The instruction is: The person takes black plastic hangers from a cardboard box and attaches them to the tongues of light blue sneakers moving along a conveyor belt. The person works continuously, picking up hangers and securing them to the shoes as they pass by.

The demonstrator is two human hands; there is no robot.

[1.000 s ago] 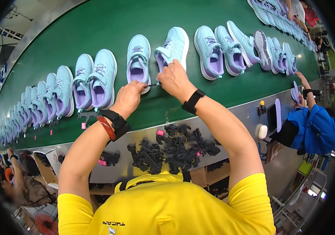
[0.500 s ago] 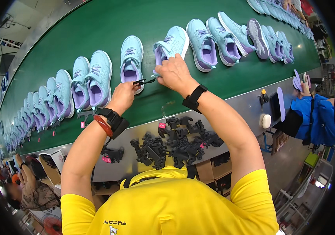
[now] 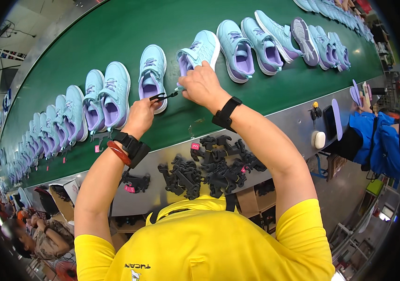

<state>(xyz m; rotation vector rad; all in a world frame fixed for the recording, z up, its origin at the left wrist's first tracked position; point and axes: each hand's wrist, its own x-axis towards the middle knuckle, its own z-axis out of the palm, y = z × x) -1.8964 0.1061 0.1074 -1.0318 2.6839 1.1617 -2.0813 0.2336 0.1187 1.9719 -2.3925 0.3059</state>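
My left hand [image 3: 141,114] is closed on one end of a black plastic shoe hanger [image 3: 161,97], which points toward my right hand. With my right hand [image 3: 203,84] I grip the heel end of a light blue sneaker [image 3: 203,43] with a lilac lining; the fingers cover part of its opening. The hanger's far end lies close to those fingers, and I cannot tell whether it touches the shoe. Another blue sneaker [image 3: 153,63] lies just beyond my left hand, its heel partly behind the hanger.
Rows of matching sneakers [image 3: 116,89] line the green belt [image 3: 176,18] on both sides. Black hangers [image 3: 181,178] are piled on the metal ledge [image 3: 137,201] before me. A phone [image 3: 332,122] and a white oval object [image 3: 319,139] lie right, near a person in blue [image 3: 373,140].
The nearby sneakers and both my hands have shifted slightly left. The hanger stays in my left hand and the sneaker in my right. A person at lower left has changed posture.
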